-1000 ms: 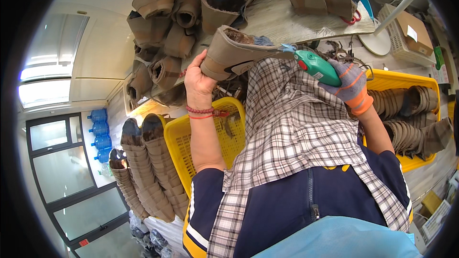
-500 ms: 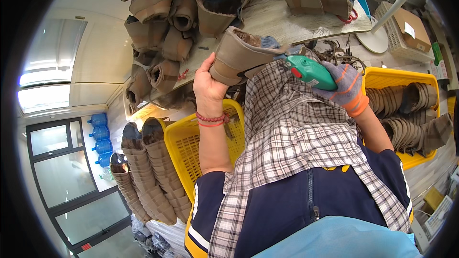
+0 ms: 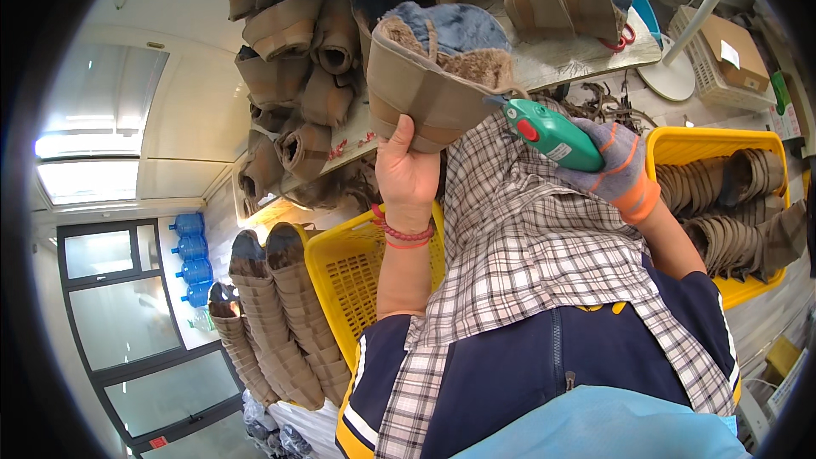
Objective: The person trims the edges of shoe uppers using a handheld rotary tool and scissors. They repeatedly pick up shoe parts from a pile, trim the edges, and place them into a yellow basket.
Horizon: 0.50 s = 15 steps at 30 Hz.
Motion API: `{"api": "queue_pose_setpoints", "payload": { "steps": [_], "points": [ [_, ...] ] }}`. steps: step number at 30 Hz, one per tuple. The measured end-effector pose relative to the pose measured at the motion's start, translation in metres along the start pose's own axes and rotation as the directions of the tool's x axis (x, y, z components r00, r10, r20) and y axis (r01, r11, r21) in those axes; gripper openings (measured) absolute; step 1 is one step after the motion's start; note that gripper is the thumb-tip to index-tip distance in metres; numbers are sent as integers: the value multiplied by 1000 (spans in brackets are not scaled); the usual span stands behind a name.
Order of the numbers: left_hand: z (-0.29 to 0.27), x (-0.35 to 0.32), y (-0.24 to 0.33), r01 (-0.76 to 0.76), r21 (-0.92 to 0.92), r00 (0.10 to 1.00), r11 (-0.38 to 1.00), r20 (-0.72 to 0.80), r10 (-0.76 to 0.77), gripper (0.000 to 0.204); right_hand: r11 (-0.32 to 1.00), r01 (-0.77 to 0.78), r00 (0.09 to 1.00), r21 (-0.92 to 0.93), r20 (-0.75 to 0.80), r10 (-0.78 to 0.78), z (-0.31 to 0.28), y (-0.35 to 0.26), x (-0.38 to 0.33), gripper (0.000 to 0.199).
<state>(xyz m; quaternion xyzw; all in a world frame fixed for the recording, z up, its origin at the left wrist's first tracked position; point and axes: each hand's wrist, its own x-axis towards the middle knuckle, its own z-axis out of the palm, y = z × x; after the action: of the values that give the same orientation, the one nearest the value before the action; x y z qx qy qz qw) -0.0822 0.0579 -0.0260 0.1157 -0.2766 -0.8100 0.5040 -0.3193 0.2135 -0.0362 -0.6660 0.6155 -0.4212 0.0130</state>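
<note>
My bare left hand (image 3: 408, 166) grips a taupe fleece-lined shoe upper (image 3: 425, 102) from below, thumb pressed on its outer side. The upper is tilted so its brown and blue-grey fuzzy lining faces up. In my right hand (image 3: 614, 166), which wears a grey and orange glove, is a green cordless electric cutter (image 3: 557, 134) with a red button. The cutter's tip meets or nearly meets the right-hand edge of the upper; the exact contact is too small to tell. A plaid apron (image 3: 535, 229) spreads beneath both.
More shoe uppers (image 3: 285, 27) crowd the worktable (image 3: 565, 64), where red-handled scissors (image 3: 625, 38) lie. A yellow basket (image 3: 344, 276) stands at my left beside stacked uppers (image 3: 272, 340); another yellow basket (image 3: 714, 141) at right holds uppers. Dark trimmings (image 3: 603, 102) lie beyond the apron.
My left hand has shifted right and turned the upper so its lining shows more. The cutter stays at its right edge, my right hand nearly in place. The view has shifted slightly.
</note>
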Motion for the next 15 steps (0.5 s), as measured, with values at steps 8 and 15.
{"api": "queue_pose_setpoints", "payload": {
  "steps": [8,15],
  "points": [
    [2,-3,-23,-155,248,975,956,196,107,44,916,-222,974,335,113,195,-3,-12,6,53],
    [-15,-6,-44,-319,717,947,620,272,172,30,806,-381,923,453,135,361,-1,-16,4,58]
  ]
}}
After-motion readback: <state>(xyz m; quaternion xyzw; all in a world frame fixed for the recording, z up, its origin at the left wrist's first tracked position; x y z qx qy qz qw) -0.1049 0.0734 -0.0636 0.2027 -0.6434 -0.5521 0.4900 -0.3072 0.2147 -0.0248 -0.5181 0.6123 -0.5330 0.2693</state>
